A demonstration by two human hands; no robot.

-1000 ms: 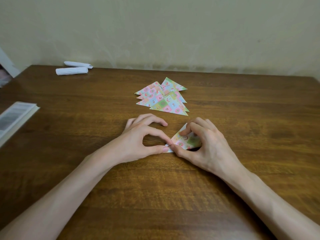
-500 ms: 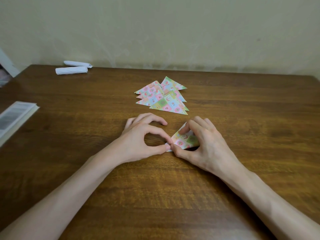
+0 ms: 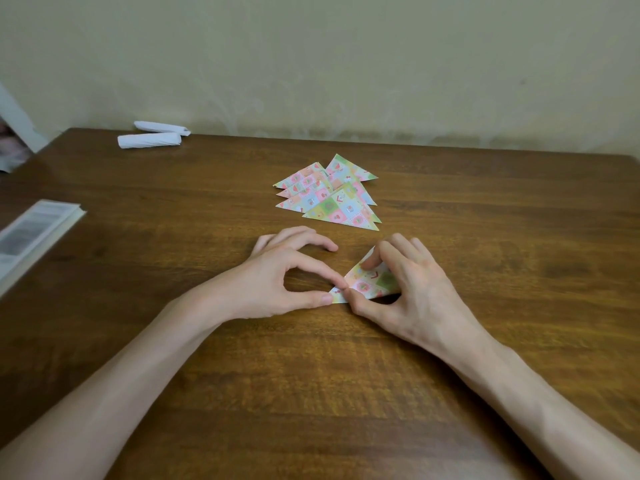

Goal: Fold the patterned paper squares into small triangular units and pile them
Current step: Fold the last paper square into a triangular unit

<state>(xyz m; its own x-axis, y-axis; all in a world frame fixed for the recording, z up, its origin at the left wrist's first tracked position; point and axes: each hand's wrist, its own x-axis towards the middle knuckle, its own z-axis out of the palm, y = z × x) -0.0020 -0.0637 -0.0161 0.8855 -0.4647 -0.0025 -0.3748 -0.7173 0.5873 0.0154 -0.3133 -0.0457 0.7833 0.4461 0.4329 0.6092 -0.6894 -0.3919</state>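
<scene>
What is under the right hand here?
A patterned paper triangle on the table, its left corner pinched by the left hand. Its right side is hidden beneath the right hand.

We see one patterned paper triangle (image 3: 372, 281) low on the bench (image 3: 485, 341) near its middle, pastel squares of pink, green and yellow facing up, its near left tip pale, its right side partly covered. Beyond it, a little apart, we find a loose pile of folded triangles (image 3: 332, 199) in the same pattern, lying flat and overlapping, points splayed left and right
</scene>
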